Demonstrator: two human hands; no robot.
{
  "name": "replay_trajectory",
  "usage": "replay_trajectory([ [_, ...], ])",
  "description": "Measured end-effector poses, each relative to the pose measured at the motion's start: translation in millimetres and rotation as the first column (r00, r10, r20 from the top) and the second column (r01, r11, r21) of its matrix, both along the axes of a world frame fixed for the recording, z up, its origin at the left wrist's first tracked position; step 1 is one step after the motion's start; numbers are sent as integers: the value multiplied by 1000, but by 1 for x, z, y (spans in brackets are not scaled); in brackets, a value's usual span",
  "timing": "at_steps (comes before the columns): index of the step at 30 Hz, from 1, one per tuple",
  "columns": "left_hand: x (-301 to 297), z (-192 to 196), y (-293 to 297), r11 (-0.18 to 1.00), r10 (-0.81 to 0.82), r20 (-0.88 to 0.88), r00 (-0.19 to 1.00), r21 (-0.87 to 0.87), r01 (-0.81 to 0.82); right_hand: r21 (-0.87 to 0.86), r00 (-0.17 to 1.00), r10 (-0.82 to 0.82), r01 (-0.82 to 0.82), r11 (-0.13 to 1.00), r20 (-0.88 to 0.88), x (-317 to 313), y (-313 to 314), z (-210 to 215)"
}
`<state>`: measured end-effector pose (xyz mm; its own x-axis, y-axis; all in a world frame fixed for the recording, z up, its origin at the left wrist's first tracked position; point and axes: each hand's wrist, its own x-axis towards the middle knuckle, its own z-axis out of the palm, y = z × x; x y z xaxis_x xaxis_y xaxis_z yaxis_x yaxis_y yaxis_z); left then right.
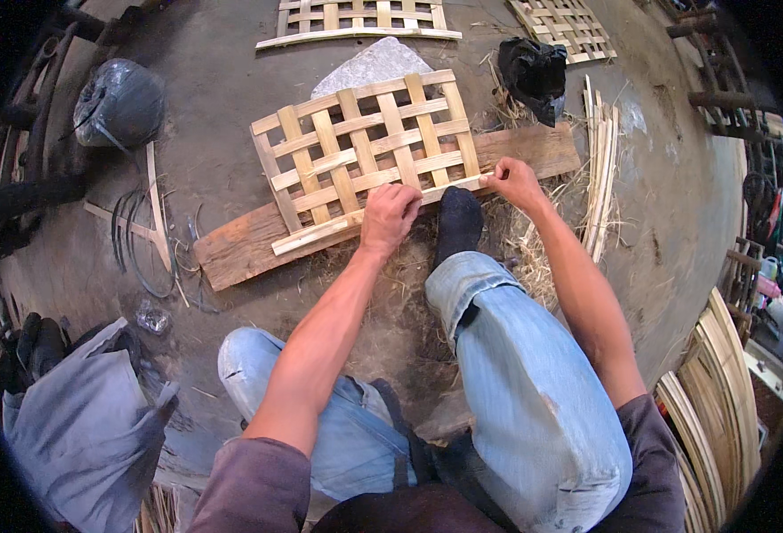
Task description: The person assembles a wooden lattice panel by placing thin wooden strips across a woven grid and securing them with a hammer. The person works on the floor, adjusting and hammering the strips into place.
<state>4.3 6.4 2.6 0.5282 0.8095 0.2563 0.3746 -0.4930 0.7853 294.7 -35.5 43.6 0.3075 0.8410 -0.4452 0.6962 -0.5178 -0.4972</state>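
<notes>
A woven bamboo lattice panel leans in front of me, its near side over a wooden plank. A pale bamboo strip runs along that near edge. Curled fingers of my left hand grip the strip near its middle, palm side hidden. At its right end, the thumb and fingers of my right hand pinch the strip. Between both hands, my foot in a black sock is up against the near edge. A grey stone slab lies at the panel's far side.
Two more lattice panels lie at the back. A black plastic bag and loose bamboo strips are on the right, with shavings around. A wrapped bundle and dark coils sit left. Long bamboo slats stand lower right.
</notes>
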Motion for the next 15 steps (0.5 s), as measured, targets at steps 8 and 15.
replay_trajectory([
  [8,-2,-1,-1,999,41,-29,999,4,-41,358,763,-639,572,738,98,-54,-210,-15],
  [15,-3,4,-1,1000,25,-58,998,-1,-25,205,908,-380,343,917,179,-97,-288,-24],
])
